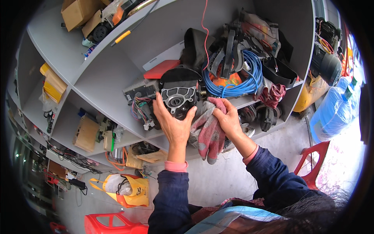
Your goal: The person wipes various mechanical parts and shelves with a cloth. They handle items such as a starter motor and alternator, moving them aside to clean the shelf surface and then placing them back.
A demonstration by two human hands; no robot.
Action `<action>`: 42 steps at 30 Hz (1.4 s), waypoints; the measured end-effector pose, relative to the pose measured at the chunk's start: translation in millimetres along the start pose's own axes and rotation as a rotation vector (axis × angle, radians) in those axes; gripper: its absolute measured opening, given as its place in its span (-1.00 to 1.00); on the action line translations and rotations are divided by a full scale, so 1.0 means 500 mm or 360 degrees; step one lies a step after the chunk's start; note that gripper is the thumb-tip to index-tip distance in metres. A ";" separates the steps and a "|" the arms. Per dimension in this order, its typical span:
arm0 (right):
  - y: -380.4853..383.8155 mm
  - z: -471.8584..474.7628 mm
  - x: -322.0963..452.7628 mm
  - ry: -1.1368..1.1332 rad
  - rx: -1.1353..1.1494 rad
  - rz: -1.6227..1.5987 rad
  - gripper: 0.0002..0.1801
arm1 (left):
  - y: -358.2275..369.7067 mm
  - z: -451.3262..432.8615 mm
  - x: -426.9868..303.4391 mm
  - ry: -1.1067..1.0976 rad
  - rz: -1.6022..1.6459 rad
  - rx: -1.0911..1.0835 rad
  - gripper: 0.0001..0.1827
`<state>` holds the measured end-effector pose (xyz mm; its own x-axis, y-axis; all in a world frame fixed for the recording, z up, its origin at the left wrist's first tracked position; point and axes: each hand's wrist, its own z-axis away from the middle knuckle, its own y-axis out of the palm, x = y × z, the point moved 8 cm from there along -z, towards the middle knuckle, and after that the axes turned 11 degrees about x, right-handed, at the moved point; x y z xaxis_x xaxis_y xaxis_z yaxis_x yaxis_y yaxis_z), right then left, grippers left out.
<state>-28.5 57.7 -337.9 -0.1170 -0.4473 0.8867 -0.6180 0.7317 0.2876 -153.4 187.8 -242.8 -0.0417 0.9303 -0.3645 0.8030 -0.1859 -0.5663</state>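
On the shelf before me sits a round black motor-like part (179, 90) with a silver metal bracket on its face. My left hand (176, 124), its fingers spread, is at the lower edge of this part; whether it grips or only touches it, I cannot tell. My right hand (229, 118) pinches a pair of red and grey knit work gloves (209, 131), which hang down in front of the shelf edge. Left of the black part lie a finned metal controller box (141, 90) and a bundle of wires with white connectors (141, 109).
A coil of blue cable (254, 84) and black plastic parts (230, 55) crowd the shelf at right. A red wire (203, 26) hangs from above. Red plastic stools (314, 163) and a yellow bag (137, 190) stand on the floor.
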 end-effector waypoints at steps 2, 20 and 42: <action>-0.001 0.003 -0.015 0.0188 0.0014 -0.0361 -0.63 | 0.000 -0.006 0.004 0.0056 0.0009 0.0010 0.11; -0.064 0.036 0.119 -0.0690 -0.0392 0.0522 -0.62 | 0.018 -0.027 0.040 0.0001 0.0418 -0.0344 -0.49; 0.154 -0.010 -0.004 -0.0907 0.0792 0.2260 -0.78 | 0.024 -0.068 0.046 -0.0056 0.0487 -0.0261 -0.49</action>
<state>-72.0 117.6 -315.9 -0.9774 0.2069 0.0446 0.0713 0.5206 -0.8508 -124.2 217.8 -232.9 0.1977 0.8273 -0.5258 0.8661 -0.3987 -0.3015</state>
